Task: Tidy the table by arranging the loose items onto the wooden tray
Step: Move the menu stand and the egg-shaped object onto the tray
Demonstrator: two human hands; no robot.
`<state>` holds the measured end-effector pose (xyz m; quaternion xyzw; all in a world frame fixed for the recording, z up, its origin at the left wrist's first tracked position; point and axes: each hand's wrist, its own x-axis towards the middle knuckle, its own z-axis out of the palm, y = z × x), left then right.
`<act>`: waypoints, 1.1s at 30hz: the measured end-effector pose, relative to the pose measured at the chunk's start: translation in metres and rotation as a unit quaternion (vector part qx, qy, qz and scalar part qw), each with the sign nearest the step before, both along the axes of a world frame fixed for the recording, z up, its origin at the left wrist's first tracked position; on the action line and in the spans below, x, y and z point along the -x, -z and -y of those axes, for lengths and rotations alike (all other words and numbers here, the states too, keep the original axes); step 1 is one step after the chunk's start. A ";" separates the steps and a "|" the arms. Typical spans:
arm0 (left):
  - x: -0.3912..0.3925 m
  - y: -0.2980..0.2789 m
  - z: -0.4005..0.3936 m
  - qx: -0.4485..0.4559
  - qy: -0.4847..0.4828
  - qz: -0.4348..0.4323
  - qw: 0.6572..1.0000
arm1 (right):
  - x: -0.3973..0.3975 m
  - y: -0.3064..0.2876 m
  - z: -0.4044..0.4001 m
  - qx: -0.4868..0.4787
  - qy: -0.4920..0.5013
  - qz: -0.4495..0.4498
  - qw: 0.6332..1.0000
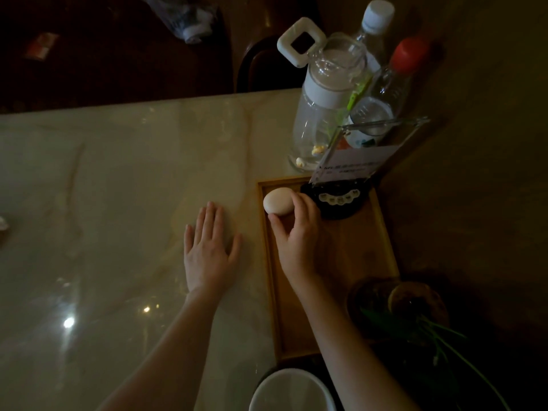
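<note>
From the head view, the scene is dim. A pale marble surface [118,203] fills the left and middle, and a wooden tray [382,232] lies along its right edge, long side running away from the person.

The right hand [296,235] reaches over the tray's far left corner, thumb and fingers curled around a white egg-shaped object [278,201]. Whether the object already rests on the tray floor or is just above it cannot be told. The left hand [207,250] lies flat on the surface just left of the tray, palm down, fingers spread and holding nothing.

At the tray's far end, just right of the egg-shaped object, sits a black round holder [338,203] with a row of small white pieces on top. A clear acrylic sign stand [355,161] leans over it.

Beyond the tray's far edge, near the far right corner of the surface, stands a glass jar [323,114] with a white square-handled lid, a clear bottle with a white cap [376,22] and another with a red cap [406,57].

At the near right are a potted plant [415,315] with thin green leaves and the rim of a white bowl [290,387].
</note>
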<state>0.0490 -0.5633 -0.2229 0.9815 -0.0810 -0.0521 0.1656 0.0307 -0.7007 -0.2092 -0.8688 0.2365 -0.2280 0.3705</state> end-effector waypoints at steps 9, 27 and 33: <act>-0.001 0.001 0.001 -0.002 -0.002 0.000 1.000 | -0.017 -0.003 -0.011 -0.032 0.065 0.015 0.997; 0.000 0.002 0.001 0.009 -0.001 0.003 1.000 | -0.021 -0.006 -0.014 -0.026 0.092 0.009 0.995; 0.000 0.002 0.001 0.013 0.003 0.000 1.000 | -0.019 -0.008 -0.013 -0.021 0.080 -0.010 0.996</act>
